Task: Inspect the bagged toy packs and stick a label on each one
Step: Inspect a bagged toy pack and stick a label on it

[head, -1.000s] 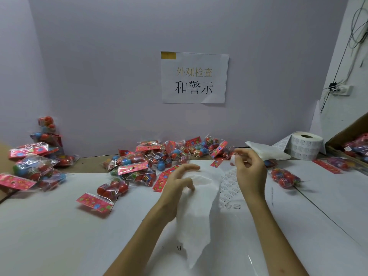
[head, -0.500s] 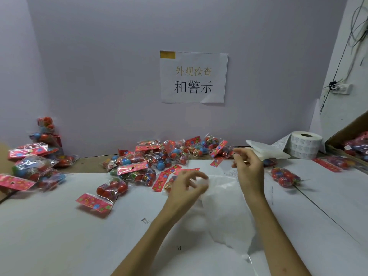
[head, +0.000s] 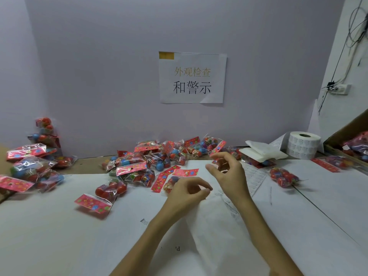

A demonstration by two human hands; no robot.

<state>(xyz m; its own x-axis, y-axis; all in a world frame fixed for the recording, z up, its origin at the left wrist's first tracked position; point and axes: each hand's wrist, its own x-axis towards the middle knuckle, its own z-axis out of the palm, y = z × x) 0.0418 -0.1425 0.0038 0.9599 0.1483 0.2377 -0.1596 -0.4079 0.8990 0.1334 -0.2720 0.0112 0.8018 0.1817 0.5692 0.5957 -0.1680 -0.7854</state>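
Note:
Bagged toy packs (head: 159,160) with red header cards lie heaped at the back of the white table (head: 59,226). One pack (head: 172,181) sits just beyond my left hand (head: 187,191), which pinches the top edge of a thin white sheet (head: 219,236) spread on the table. My right hand (head: 227,170) hovers above a flat label sheet (head: 255,177), its fingers loosely curled with thumb and forefinger apart. Whether it holds a small label is unclear. A lone pack (head: 282,177) lies to the right.
A roll of labels (head: 302,146) stands at the back right beside folded white cloths (head: 260,153). A cardboard box (head: 350,134) with more packs sits at the far right. Another pile of packs (head: 29,168) fills the left edge. A paper sign (head: 192,77) hangs on the wall.
My left hand has lowered the white sheet from upright to flat on the table and moved right. My right hand stayed near the label sheet and its pinch has loosened.

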